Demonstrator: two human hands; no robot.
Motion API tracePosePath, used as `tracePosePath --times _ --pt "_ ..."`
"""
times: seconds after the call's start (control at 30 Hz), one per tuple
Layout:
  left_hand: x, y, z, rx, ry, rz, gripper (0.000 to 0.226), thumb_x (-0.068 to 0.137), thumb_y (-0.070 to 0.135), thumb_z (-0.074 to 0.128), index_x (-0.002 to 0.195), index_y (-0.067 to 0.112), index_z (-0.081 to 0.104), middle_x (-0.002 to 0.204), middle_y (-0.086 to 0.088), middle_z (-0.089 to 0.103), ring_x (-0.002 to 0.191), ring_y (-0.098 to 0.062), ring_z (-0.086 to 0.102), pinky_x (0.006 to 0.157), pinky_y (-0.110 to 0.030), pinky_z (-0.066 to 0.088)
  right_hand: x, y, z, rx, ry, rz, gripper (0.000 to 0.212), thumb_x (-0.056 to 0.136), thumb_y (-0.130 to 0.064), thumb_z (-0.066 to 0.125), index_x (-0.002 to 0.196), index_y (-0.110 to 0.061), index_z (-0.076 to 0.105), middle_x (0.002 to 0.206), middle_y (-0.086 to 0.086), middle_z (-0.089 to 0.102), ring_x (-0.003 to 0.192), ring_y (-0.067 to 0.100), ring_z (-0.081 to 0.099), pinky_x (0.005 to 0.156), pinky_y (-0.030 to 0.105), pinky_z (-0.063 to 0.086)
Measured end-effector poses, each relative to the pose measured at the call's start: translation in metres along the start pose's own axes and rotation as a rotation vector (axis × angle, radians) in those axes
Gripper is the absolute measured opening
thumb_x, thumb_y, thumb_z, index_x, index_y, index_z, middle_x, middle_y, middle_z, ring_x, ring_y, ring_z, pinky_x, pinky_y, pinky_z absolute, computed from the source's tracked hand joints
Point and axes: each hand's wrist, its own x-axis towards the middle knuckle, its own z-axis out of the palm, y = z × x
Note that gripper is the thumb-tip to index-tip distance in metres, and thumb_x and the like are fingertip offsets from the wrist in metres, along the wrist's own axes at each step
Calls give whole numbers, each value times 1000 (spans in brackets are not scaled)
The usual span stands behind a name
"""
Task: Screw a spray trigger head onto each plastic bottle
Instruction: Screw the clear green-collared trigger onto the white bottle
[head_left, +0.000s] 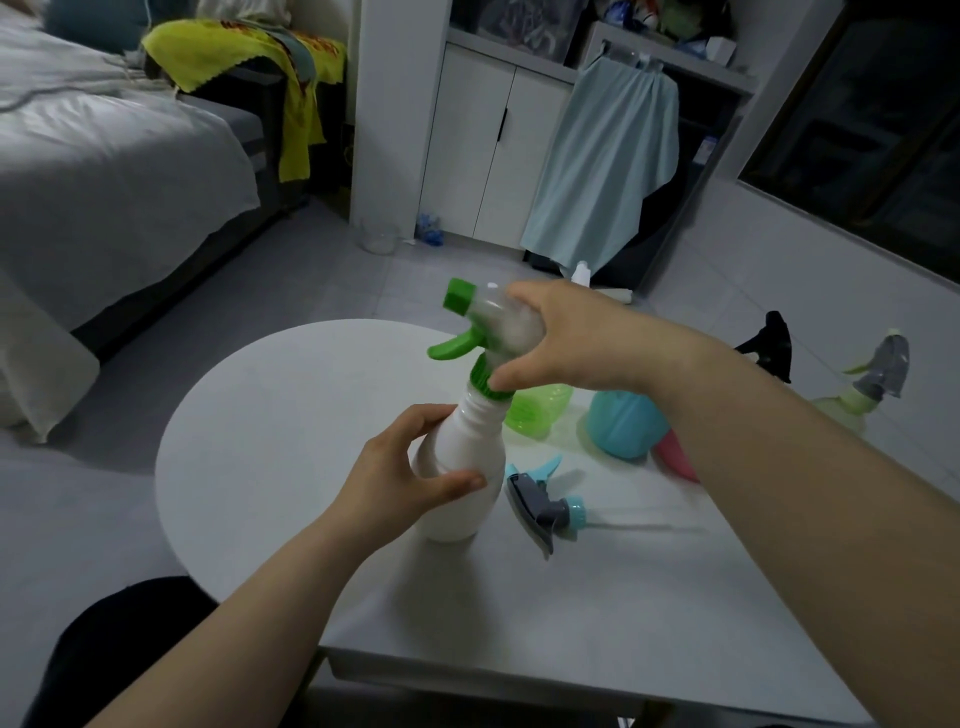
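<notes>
The left hand (410, 467) wraps the belly of a white plastic bottle (465, 467), thumb across the front and fingers curled round the far side, a firm closed hold. The bottle stands on the white table (291, 415), leaning a little toward the right. Directly above that grip, the right hand (566, 338) closes over the back of a green-and-clear trigger head (485, 325) seated on the bottle's neck; its thumb presses on the green ribbed collar (485, 379), and the nozzle and lever jut out to the left, away from the palm (whether the collar is threaded fully down cannot be told).

Just to the right of the left hand's grip, a loose grey-and-blue trigger head (545, 501) lies on its side on the table, its dip tube (639, 527) trailing off to the right. Beyond the held bottle, partly under the right wrist, stand a translucent green bottle (535, 410) and a blue bottle (626, 426), with a pink one (675, 457) mostly hidden behind the right forearm. Farther right of that forearm, well apart from either hand, a pale green bottle with a grey trigger head (878, 379) stands beside a black trigger head (774, 340).
</notes>
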Motion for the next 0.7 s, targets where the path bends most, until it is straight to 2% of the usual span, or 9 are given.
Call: tracePosePath --times 0.1,0.13,0.2,0.27,0.37,0.5,0.57,0.63,0.7 --pt "0 0 0 9 2 -9 53 60 22 79 85 51 43 92 32 51 85 31 42 66 8 31 2 0 4 -51 48 14 50 66 -29 72 108 -16 48 78 -12 44 68 5 48 54 10 37" --pt "0 1 1 11 2 -12 52 60 22 79 84 51 43 92 32 51 84 31 41 66 8 31 1 0 5 -44 63 19 47 66 -30 72 105 -17 48 75 -14 45 64 2 48 48 8 37" --pt "0 1 1 14 6 -16 52 59 22 79 83 51 43 92 32 51 84 31 41 66 8 31 0 3 9 -28 98 18 33 64 -31 72 83 -23 46 70 -12 49 57 3 52 41 10 38" --pt "0 1 1 16 8 -17 52 59 22 79 84 51 43 92 32 51 85 31 41 66 8 31 0 4 14 -42 142 22 37 63 -36 71 70 -28 36 68 -11 50 58 9 56 46 21 41" --pt "0 0 2 20 7 -18 52 60 23 79 84 52 43 92 31 51 83 32 40 64 9 30 -1 7 16 -26 168 23 47 63 -42 71 88 -26 34 76 -17 42 68 2 46 53 21 34" --pt "0 0 2 33 5 -22 51 60 24 79 83 52 42 92 33 49 83 34 38 63 9 29 -1 8 9 108 62 15 60 65 -24 72 114 -25 37 86 -13 48 73 4 49 54 14 42" --pt "0 0 2 36 1 -22 51 59 25 79 82 52 42 92 33 49 82 34 38 63 9 29 -1 9 8 123 29 6 55 66 -17 69 111 -25 38 82 -10 50 68 6 50 49 8 40" --pt "0 -1 2 36 4 -19 51 59 26 79 82 53 42 92 33 49 83 34 39 63 9 29 0 10 9 120 43 4 49 66 -18 70 101 -27 38 76 -10 49 63 4 48 44 5 37" --pt "0 -1 2 39 11 -21 52 59 26 79 82 54 42 91 33 50 83 34 39 63 9 29 0 9 12 105 89 10 51 63 -23 73 97 -28 35 73 -13 46 62 1 46 45 7 38"
